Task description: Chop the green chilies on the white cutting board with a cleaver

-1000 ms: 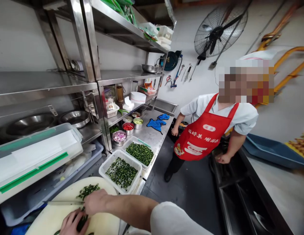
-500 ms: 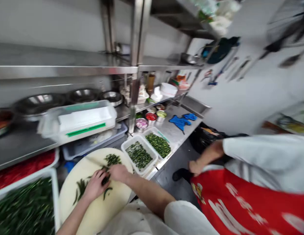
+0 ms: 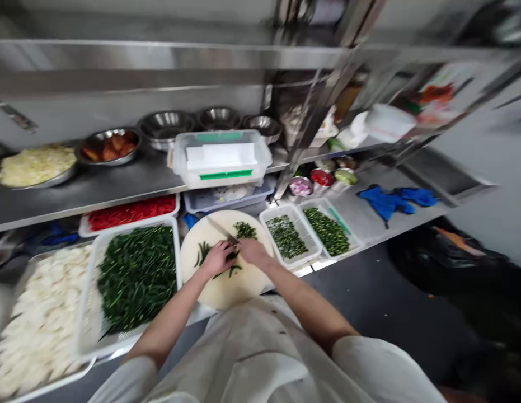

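On the round cream cutting board (image 3: 230, 291), my right hand (image 3: 252, 252) is closed around the handle of a knife (image 3: 221, 228). Its blade points away to the upper left. My left hand (image 3: 219, 257) has its fingers curled down over dark green chili strips, close beside the knife. Loose green chili strips (image 3: 202, 252) lie left of that hand, and a few curved ones (image 3: 235, 271) sit just below it. A pile of chopped green chili (image 3: 245, 229) rests at the far right of the board. The fingertips of my left hand are partly hidden.
A white basket of green strips (image 3: 138, 274) stands left of the board, beside a tray of white pieces (image 3: 46, 319). Two containers of chopped greens (image 3: 286, 235) (image 3: 327, 230) stand to the right. Blue gloves (image 3: 386, 202) lie farther right. A steel shelf (image 3: 155, 173) overhangs the back.
The view has swung left, bringing the white pieces and shelf bowls into sight; the co-worker in the red apron has left the frame. Both hands stay together on the board.
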`<state>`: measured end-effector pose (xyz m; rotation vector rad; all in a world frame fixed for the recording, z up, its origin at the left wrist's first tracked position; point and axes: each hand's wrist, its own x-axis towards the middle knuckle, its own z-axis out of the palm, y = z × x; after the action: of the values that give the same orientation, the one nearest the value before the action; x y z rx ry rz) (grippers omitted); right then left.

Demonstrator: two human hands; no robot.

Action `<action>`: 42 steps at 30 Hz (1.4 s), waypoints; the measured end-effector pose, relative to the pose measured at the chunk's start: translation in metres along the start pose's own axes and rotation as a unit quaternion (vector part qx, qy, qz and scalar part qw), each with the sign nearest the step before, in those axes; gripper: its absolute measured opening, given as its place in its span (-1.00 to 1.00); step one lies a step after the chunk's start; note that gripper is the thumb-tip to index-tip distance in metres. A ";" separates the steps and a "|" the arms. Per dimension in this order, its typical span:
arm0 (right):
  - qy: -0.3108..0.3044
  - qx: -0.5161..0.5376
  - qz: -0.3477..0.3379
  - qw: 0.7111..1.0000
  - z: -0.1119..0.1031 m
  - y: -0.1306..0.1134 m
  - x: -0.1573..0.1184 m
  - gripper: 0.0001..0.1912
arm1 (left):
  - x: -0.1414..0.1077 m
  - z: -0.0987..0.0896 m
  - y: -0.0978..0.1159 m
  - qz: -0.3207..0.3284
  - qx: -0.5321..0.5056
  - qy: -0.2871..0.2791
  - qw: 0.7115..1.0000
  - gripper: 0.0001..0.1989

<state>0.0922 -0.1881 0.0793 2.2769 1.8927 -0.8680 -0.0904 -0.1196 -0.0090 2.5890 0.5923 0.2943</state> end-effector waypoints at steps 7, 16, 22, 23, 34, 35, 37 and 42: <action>-0.016 0.003 0.022 1.000 0.015 0.005 0.004 -0.57 | -0.007 0.001 -0.006 -0.008 -0.001 -0.008 1.000 -0.71; -0.013 -0.012 0.032 0.999 0.022 -0.002 0.005 -0.56 | -0.014 0.008 -0.007 0.004 -0.011 -0.002 1.000 -0.75; -0.015 -0.002 0.060 0.998 0.028 -0.008 0.003 -0.53 | -0.019 0.011 -0.006 -0.008 -0.010 0.009 1.000 -0.77; -0.020 -0.003 0.058 0.998 0.029 -0.009 0.002 -0.54 | -0.020 0.012 -0.006 -0.011 -0.008 0.013 1.000 -0.77; -0.019 -0.017 0.042 0.999 0.038 -0.015 0.004 -0.54 | -0.029 0.011 -0.006 -0.016 0.018 0.027 0.999 -0.76; -0.018 -0.016 0.039 0.999 0.038 -0.015 0.003 -0.54 | -0.030 0.011 -0.006 -0.015 0.021 0.033 0.999 -0.77; -0.018 -0.009 0.048 0.999 0.040 -0.015 0.003 -0.53 | -0.033 0.010 -0.005 -0.012 0.027 0.042 0.999 -0.78; -0.025 0.003 0.054 0.998 0.044 -0.018 0.003 -0.54 | -0.038 0.010 -0.005 -0.023 0.024 0.045 0.998 -0.77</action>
<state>0.0596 -0.1978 0.0463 2.3135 1.7327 -0.9092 -0.1226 -0.1364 -0.0241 2.6153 0.6984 0.3871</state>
